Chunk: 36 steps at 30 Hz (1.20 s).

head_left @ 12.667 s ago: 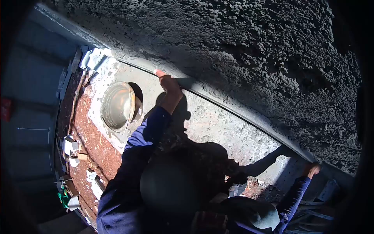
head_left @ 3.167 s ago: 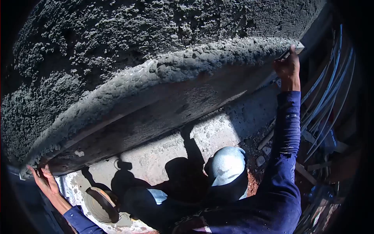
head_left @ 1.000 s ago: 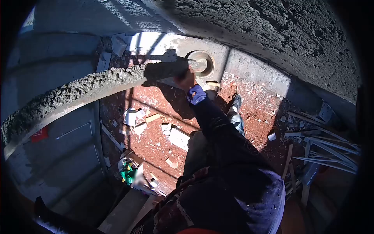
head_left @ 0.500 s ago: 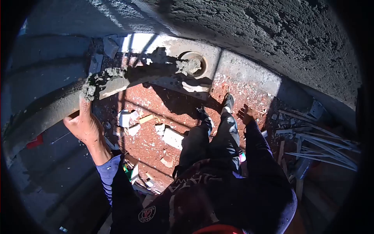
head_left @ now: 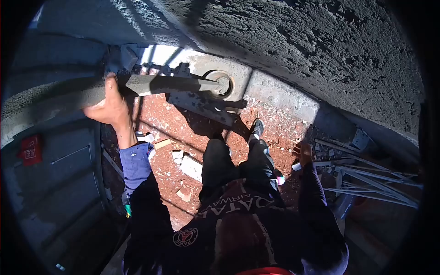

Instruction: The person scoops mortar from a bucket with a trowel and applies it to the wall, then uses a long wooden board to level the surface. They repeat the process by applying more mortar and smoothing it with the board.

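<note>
The head view showed the left hand (head_left: 110,106) with fingers clamped on a long straightedge (head_left: 169,84) held over the bowl (head_left: 221,84), the right hand (head_left: 303,153) hanging loosely curled and empty; one-handed, it could tip and drop.

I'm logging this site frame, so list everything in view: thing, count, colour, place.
long grey straightedge board: one, grey, held level from upper left out over the pan
rough grey plastered wall: one, dark grey, top and right
round metal pan: one, grey, on the pale slab by the wall foot
red gravel ground: one patch, red-brown, centre
pale broken tile scraps: several, whitish, on the gravel
grey metal strips: a bundle, grey, right
red label: one, red, left panel
left hand: grip on the board
right hand: low beside the leg, grip unclear
</note>
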Each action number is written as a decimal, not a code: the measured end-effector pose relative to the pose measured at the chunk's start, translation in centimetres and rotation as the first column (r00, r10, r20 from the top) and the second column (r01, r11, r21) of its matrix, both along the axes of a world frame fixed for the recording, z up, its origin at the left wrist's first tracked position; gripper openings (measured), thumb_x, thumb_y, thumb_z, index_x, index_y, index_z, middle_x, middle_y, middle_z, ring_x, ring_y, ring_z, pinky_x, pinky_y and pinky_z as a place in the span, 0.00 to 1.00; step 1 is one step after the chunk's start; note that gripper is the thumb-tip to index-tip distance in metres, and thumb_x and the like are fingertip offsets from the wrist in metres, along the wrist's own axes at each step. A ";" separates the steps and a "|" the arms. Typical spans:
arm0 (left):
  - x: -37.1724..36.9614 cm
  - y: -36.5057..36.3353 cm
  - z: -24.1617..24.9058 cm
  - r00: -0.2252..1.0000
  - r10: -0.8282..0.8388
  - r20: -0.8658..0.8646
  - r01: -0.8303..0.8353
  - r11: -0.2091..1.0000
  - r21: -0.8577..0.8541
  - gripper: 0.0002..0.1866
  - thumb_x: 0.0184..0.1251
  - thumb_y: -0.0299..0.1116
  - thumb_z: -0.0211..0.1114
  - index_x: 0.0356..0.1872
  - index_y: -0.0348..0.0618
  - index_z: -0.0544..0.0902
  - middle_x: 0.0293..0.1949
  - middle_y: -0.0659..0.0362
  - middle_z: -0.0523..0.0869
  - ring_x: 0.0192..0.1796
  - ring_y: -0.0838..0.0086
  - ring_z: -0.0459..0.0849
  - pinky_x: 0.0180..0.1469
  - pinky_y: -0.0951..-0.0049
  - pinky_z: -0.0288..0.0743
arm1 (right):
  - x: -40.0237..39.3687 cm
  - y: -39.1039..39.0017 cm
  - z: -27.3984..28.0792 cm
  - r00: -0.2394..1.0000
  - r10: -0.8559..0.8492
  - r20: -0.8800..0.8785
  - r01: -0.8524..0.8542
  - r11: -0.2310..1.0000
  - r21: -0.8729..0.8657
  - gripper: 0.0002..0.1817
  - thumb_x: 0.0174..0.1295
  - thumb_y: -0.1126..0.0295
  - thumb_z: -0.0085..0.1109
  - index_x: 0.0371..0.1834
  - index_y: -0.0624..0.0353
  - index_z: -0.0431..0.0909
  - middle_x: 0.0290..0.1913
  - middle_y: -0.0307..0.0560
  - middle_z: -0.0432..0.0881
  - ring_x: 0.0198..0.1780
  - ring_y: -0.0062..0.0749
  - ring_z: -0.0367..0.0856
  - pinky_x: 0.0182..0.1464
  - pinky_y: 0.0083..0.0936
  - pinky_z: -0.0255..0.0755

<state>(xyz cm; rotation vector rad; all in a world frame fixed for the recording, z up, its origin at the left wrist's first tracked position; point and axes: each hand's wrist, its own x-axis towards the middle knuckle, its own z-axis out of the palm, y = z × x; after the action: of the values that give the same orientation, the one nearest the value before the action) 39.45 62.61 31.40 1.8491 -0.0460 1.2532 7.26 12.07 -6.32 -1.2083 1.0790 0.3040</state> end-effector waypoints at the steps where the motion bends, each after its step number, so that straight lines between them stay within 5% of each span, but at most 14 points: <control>1: 1.0 1.8 0.4 1.000 0.007 0.017 -0.007 1.000 0.012 0.16 0.44 0.21 0.72 0.36 0.27 0.79 0.34 0.56 0.82 0.36 0.73 0.80 0.43 0.72 0.74 | 0.8 1.1 -1.1 0.986 0.062 0.157 -0.071 0.996 0.055 0.24 0.60 0.53 0.60 0.53 0.53 0.69 0.44 0.44 0.76 0.38 0.37 0.80 0.38 0.36 0.79; 2: 1.7 4.0 2.5 0.998 -0.057 0.014 0.057 0.997 0.053 0.15 0.45 0.18 0.71 0.36 0.27 0.79 0.33 0.53 0.82 0.35 0.70 0.81 0.41 0.71 0.78 | 2.9 2.6 1.0 0.961 0.051 0.270 -0.112 0.970 0.215 0.30 0.57 0.50 0.62 0.58 0.54 0.67 0.47 0.45 0.77 0.39 0.38 0.80 0.40 0.35 0.79; 3: 2.0 2.3 5.6 0.970 -0.190 0.152 0.218 0.955 -0.199 0.11 0.47 0.17 0.68 0.33 0.25 0.78 0.30 0.50 0.83 0.32 0.66 0.83 0.38 0.68 0.82 | 4.8 4.6 2.6 0.932 0.134 0.337 -0.205 0.961 0.184 0.33 0.56 0.49 0.64 0.59 0.54 0.66 0.48 0.45 0.77 0.40 0.37 0.80 0.40 0.34 0.78; 7: 3.7 12.5 16.6 0.956 -0.292 -0.018 0.288 0.950 -0.125 0.09 0.59 0.17 0.62 0.40 0.23 0.79 0.33 0.45 0.85 0.31 0.63 0.85 0.38 0.67 0.83 | 9.8 10.3 5.7 0.911 0.284 0.300 -0.328 0.939 0.107 0.32 0.56 0.46 0.62 0.57 0.54 0.67 0.47 0.44 0.78 0.39 0.34 0.81 0.37 0.32 0.77; 11: 11.6 29.0 23.7 0.739 -0.630 -0.240 0.627 0.773 -0.098 0.10 0.66 0.27 0.59 0.43 0.31 0.81 0.41 0.50 0.85 0.44 0.67 0.84 0.48 0.70 0.79 | 7.4 14.1 3.4 0.940 0.082 0.330 -0.091 0.996 0.013 0.28 0.60 0.49 0.58 0.57 0.54 0.68 0.46 0.46 0.78 0.40 0.37 0.80 0.38 0.35 0.77; 13: 16.0 31.7 23.7 0.816 -0.539 -0.212 0.500 0.840 -0.209 0.13 0.67 0.27 0.59 0.48 0.30 0.80 0.41 0.53 0.85 0.42 0.72 0.84 0.47 0.75 0.78 | 5.5 17.3 3.0 0.984 -0.095 0.148 0.110 0.989 -0.094 0.24 0.62 0.55 0.55 0.57 0.56 0.68 0.47 0.48 0.78 0.41 0.38 0.80 0.39 0.37 0.78; 16: 23.0 36.9 19.0 0.836 -0.523 -0.166 0.503 0.852 -0.147 0.20 0.63 0.35 0.66 0.49 0.29 0.80 0.41 0.52 0.85 0.42 0.73 0.84 0.44 0.74 0.77 | 3.1 24.5 6.0 0.964 -0.229 -0.138 0.216 0.971 -0.105 0.22 0.62 0.60 0.51 0.57 0.57 0.68 0.47 0.50 0.77 0.41 0.41 0.80 0.40 0.39 0.78; 19: 24.2 34.6 13.6 0.969 0.072 -0.237 -0.033 0.986 0.165 0.29 0.49 0.37 0.77 0.47 0.23 0.79 0.41 0.50 0.85 0.37 0.70 0.84 0.45 0.66 0.78 | -2.5 29.0 5.0 0.968 -0.199 -0.152 0.207 0.978 0.035 0.23 0.62 0.56 0.53 0.57 0.58 0.68 0.49 0.49 0.77 0.43 0.41 0.80 0.40 0.37 0.79; 21: 25.7 33.7 8.7 0.921 0.223 -0.319 -0.167 0.967 0.194 0.30 0.47 0.33 0.77 0.49 0.23 0.77 0.43 0.49 0.84 0.40 0.65 0.84 0.48 0.64 0.78 | -3.7 31.8 5.8 0.968 -0.212 -0.135 0.216 0.976 0.018 0.23 0.63 0.56 0.53 0.57 0.58 0.68 0.49 0.49 0.77 0.43 0.41 0.80 0.40 0.37 0.79; 23: 28.1 35.3 2.4 0.898 0.139 -0.418 -0.033 0.967 0.251 0.31 0.51 0.31 0.74 0.53 0.22 0.73 0.44 0.48 0.84 0.40 0.61 0.84 0.49 0.62 0.78 | -4.4 33.7 6.3 0.968 -0.226 -0.110 0.226 0.974 -0.009 0.23 0.63 0.56 0.53 0.57 0.58 0.68 0.49 0.49 0.77 0.43 0.41 0.80 0.40 0.37 0.79; 25: 32.4 38.5 -6.0 0.969 -0.019 -0.246 0.064 0.982 0.177 0.31 0.54 0.29 0.71 0.56 0.22 0.69 0.45 0.47 0.83 0.41 0.62 0.84 0.47 0.63 0.79 | -5.1 34.8 7.0 0.969 -0.233 -0.077 0.231 0.972 -0.037 0.23 0.63 0.56 0.53 0.57 0.58 0.68 0.49 0.49 0.77 0.43 0.41 0.80 0.40 0.37 0.79; 28: 34.5 39.1 -6.4 0.840 -0.415 -0.349 0.288 0.887 -0.362 0.31 0.50 0.33 0.73 0.53 0.28 0.69 0.46 0.47 0.80 0.43 0.68 0.82 0.41 0.73 0.78 | -8.2 34.7 6.7 0.970 -0.243 -0.030 0.239 0.966 -0.103 0.23 0.63 0.56 0.52 0.57 0.58 0.68 0.49 0.49 0.77 0.43 0.40 0.80 0.40 0.37 0.79; 30: 34.7 38.8 -4.9 0.900 -0.176 -0.398 0.138 0.983 -0.122 0.34 0.48 0.30 0.71 0.58 0.31 0.67 0.47 0.49 0.78 0.47 0.66 0.78 0.50 0.67 0.72 | -5.5 32.8 5.6 0.975 -0.211 0.069 0.218 0.970 -0.109 0.23 0.64 0.56 0.52 0.57 0.57 0.68 0.49 0.49 0.77 0.44 0.40 0.80 0.40 0.37 0.79; 36: 39.5 37.8 -6.0 0.789 -0.159 -0.594 0.105 0.987 -0.126 0.40 0.51 0.41 0.70 0.65 0.42 0.65 0.57 0.49 0.77 0.59 0.57 0.75 0.60 0.63 0.67 | -5.8 32.1 5.8 0.971 -0.227 0.079 0.234 0.967 -0.103 0.22 0.64 0.55 0.52 0.56 0.57 0.69 0.50 0.49 0.77 0.44 0.40 0.80 0.41 0.37 0.79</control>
<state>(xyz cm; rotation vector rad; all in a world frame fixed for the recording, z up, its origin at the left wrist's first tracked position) 78.94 100.42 25.44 2.0495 0.2225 0.5112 1.47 44.18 -0.50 -1.1694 1.1777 0.0231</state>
